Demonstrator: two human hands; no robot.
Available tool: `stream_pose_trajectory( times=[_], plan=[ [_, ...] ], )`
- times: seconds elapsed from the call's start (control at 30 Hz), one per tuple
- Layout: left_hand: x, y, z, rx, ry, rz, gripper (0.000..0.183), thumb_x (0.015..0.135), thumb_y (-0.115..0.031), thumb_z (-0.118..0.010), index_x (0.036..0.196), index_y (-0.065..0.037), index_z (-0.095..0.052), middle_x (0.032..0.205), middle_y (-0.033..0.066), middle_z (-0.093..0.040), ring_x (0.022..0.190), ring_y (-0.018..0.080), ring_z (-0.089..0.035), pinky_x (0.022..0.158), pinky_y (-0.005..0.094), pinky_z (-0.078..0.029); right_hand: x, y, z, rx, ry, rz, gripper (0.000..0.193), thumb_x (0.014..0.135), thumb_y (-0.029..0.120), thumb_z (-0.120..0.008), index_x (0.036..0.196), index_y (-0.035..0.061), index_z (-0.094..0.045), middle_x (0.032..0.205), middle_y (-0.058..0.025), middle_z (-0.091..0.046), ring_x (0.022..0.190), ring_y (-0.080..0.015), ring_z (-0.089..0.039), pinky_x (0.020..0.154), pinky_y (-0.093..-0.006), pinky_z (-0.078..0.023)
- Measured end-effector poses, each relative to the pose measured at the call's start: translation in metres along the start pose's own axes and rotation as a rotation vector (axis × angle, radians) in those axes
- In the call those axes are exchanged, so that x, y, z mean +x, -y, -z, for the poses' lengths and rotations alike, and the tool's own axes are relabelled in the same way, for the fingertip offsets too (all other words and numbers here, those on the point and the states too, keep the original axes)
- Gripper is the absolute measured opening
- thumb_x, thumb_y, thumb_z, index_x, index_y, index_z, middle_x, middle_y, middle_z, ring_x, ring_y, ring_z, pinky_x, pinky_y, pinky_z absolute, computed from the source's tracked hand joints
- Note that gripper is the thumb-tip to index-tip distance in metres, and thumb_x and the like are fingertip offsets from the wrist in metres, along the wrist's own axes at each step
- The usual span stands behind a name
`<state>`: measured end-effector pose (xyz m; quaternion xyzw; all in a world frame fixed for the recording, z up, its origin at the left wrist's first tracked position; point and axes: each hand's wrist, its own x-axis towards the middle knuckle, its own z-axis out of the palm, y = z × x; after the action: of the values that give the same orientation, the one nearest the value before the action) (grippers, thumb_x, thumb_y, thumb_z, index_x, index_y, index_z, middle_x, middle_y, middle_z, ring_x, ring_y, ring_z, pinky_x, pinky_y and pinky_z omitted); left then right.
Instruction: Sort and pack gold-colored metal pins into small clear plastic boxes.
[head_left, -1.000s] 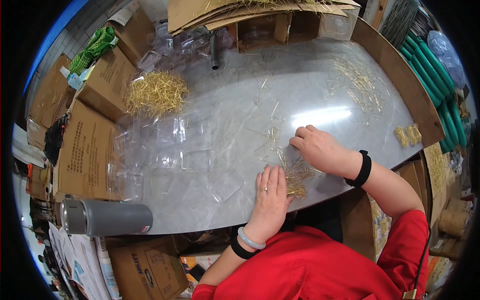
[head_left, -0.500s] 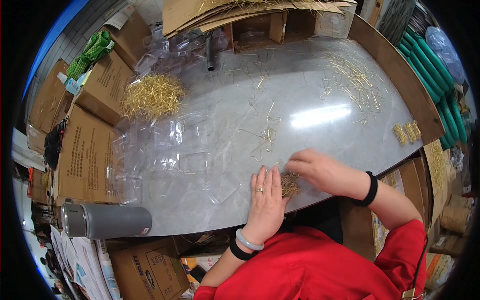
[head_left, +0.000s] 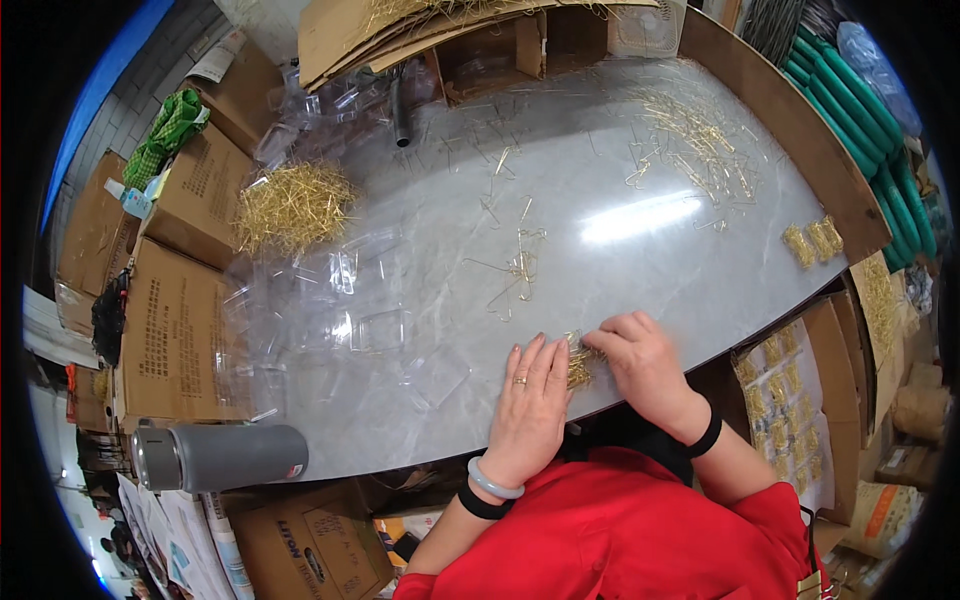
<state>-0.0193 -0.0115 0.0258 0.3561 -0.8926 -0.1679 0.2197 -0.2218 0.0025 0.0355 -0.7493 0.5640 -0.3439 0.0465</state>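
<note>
A small bundle of gold wire hooks (head_left: pixel 578 370) lies at the near edge of the grey table, between my hands. My left hand (head_left: pixel 530 395) rests flat along its left side, fingers stretched out and close together. At the bundle's far right end, my right hand (head_left: pixel 640 362) has its fingers curled in and the tips pinched on the wires. Just which wires it grips is partly hidden. Beyond my hands, loose gold hooks (head_left: pixel 521 268) are scattered on the tabletop.
Clear plastic boxes (head_left: pixel 382 330) spread across the left, below a gold wire pile (head_left: pixel 296 208). A grey bottle (head_left: pixel 240 456) lies at the near left edge. More hooks (head_left: pixel 700 150) and small bundles (head_left: pixel 798 246) are at right, inside a cardboard border (head_left: pixel 790 125). Cartons (head_left: pixel 180 340) line the left.
My right hand has come lower and nearer me, its fingertips now at the bundle's end. My left hand stays beside the bundle. The view has shifted, showing more of the lower-right carton.
</note>
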Motion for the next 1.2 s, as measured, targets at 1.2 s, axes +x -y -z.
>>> stream_pose_trajectory(
  times=[1.2],
  plan=[
    [-0.002, 0.007, -0.002, -0.146, -0.052, 0.062, 0.074, 0.089, -0.006, -0.071, 0.152, 0.005, -0.035, 0.147, 0.0252, -0.045, 0.141, 0.0435, -0.04, 0.121, 0.0563, -0.027, -0.002, 0.002, -0.005, 0.225, 0.185, 0.241, 0.037, 0.085, 0.008, -0.072, 0.119, -0.0002, -0.059, 0.125, -0.0176, -0.058, 0.119, -0.0382, -0.057, 0.104, -0.0443, -0.049]
  ],
)
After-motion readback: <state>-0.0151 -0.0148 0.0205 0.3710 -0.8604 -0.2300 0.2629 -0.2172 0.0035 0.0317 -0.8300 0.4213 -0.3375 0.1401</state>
